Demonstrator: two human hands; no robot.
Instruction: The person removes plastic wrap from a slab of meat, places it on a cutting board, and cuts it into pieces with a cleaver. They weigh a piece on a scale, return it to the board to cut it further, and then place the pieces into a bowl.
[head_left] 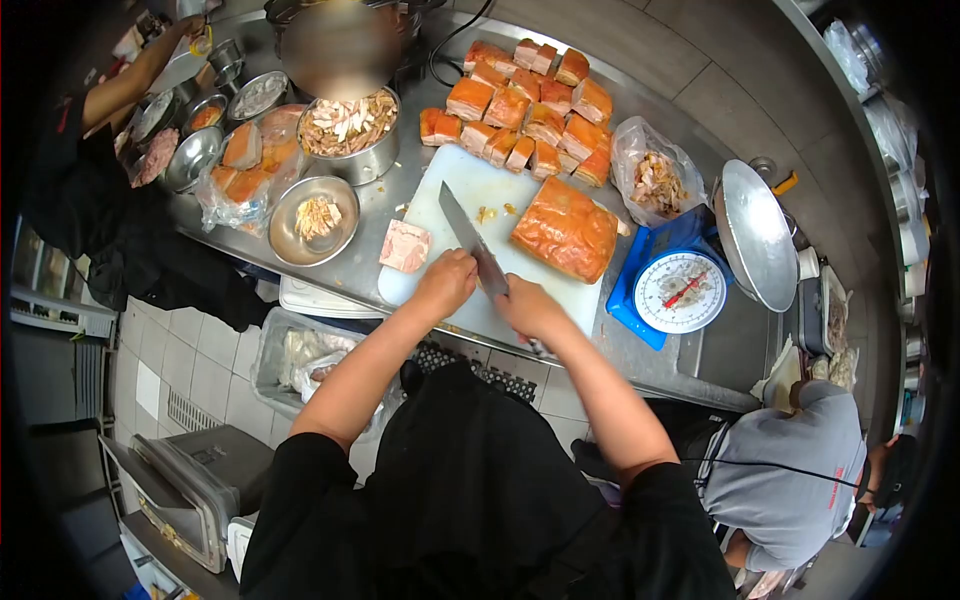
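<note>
My right hand (530, 309) is wrapped round the handle of a large kitchen knife (464, 226), whose blade points up and to the left over the white cutting board (437, 206). Close against the blade's left side is my left hand (449, 281), its fingers curled closed; whether they grip anything is hidden. A small cut piece of pork (405, 246) lies at the board's left edge, beyond my left hand. To the right of the knife rests a big slab of roast pork (566, 229) with glossy orange-brown skin. Small scraps lie between blade and slab.
Many roast pork chunks (506, 107) are lined up behind the board. A blue dial scale (681, 291) and a bag of scraps (652, 183) stand right; a steel bowl (313, 221) and pot (357, 166) left. Co-workers stand at left and right (785, 475).
</note>
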